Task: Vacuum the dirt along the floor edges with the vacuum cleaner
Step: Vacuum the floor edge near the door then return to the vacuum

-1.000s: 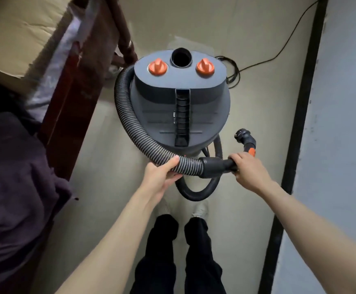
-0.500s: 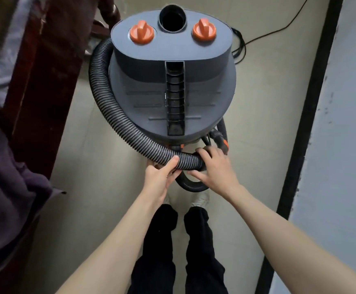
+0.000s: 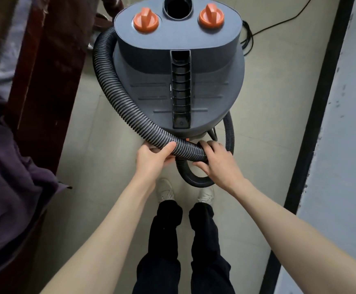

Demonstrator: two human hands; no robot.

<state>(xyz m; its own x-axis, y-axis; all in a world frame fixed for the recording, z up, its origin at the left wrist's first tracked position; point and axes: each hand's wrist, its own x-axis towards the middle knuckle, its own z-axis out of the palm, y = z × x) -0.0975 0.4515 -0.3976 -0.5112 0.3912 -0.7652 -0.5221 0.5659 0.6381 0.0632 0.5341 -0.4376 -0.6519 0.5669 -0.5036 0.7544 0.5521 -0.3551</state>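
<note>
- In front of the vacuum (image 3: 179, 66), on its near side, both hands are on the hose (image 3: 109, 90), above the floor (image 3: 268, 128) and just beyond the shoes (image 3: 165, 190).
- The left hand (image 3: 151, 159) grips the ribbed part: its thumb lies over the top and its fingers curl under, so the hold looks firm.
- The right hand (image 3: 217, 164) is just beside it, toward the wall (image 3: 346, 145). Its fingers bend over the dark end of the hose and the thumb reaches below; it seems to hold it, but how tight I cannot tell.
- The hose goes from the hands round the left side of the vacuum, and a second loop hangs under the hands, near the floor.
- The nozzle end is hidden behind the right hand and the vacuum, so I cannot say where it points.
- The step, as I judge it, is to free the hose and bring its end out for use. Suction along the edges is not yet begun.
- To do it well, the left hand should steady the ribbed part while the right hand draws the end out slowly, without a twist.
- The low loop can catch on the vacuum or the shoes, so it is better to lift it free first.
- The cord (image 3: 279, 20) lies behind the vacuum, toward the wall; it should stay out of the path.
- The floor edge to clean runs under the black skirting (image 3: 312, 115), to the right of the vacuum.
</note>
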